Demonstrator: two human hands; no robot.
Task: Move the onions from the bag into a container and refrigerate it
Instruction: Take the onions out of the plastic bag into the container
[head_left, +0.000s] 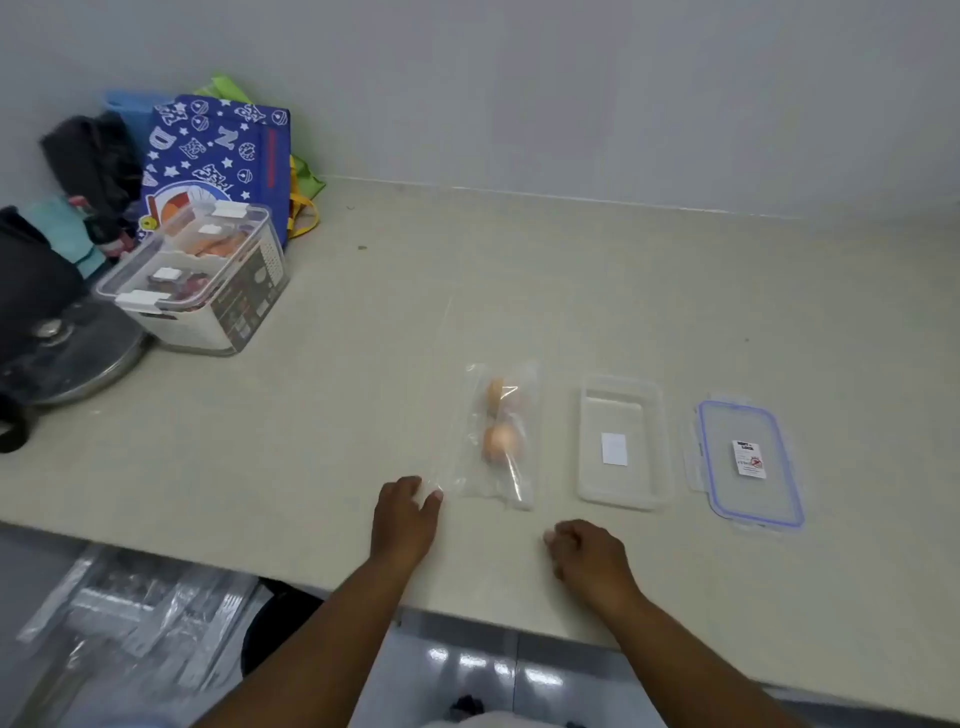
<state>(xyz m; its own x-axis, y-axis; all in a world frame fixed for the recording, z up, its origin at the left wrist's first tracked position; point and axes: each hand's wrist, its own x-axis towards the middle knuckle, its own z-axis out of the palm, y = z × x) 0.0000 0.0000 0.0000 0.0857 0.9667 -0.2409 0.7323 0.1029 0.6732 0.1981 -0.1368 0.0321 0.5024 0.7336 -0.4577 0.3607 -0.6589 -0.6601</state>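
My left hand (405, 512) lay loose and empty beside the bag (498, 436) of onions (501, 441); my right hand (584, 553) was curled, holding nothing, near the container (621, 491) on the surface (363, 415).

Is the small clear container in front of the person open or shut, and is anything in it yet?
Open and empty: the container has no lid; its lid lies beside it; both onions remain bagged.

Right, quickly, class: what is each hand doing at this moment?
Left hand: open, empty, fingertips at the corner of the clear plastic bag of onions.
Right hand: loosely curled, holding nothing.
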